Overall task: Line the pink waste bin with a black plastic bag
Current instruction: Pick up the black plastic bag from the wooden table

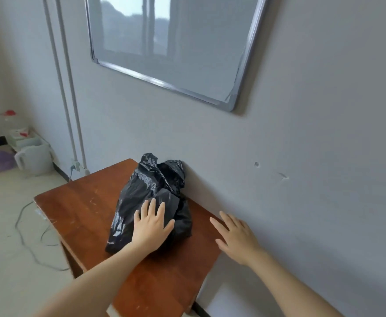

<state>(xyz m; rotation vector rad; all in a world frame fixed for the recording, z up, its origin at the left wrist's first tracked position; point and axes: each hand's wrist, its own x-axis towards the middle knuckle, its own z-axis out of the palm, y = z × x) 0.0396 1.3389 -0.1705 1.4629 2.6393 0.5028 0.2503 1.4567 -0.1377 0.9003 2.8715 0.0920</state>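
The brown table (91, 209) stands against the wall, holding the crumpled black bag (150, 193). My left hand (152, 227) lies flat and spread on it, I think to grab it. My right hand (235, 236) hovers near with loose fingers, holding nothing; I see no pink bin.

Brown wood table (80, 207) w/ crumpled black bag (150, 191) on it.

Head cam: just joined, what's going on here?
A person is at a wooden table pushed against the wall. Their left hand lies flat, fingers spread, on a crumpled black plastic bag that sits on the tabletop near the wall. The right hand is open, to the right of the bag at the table's wall-side edge, not touching the bag. Neither hand has gripped the bag. No pink waste bin is in view, so lining has not begun.
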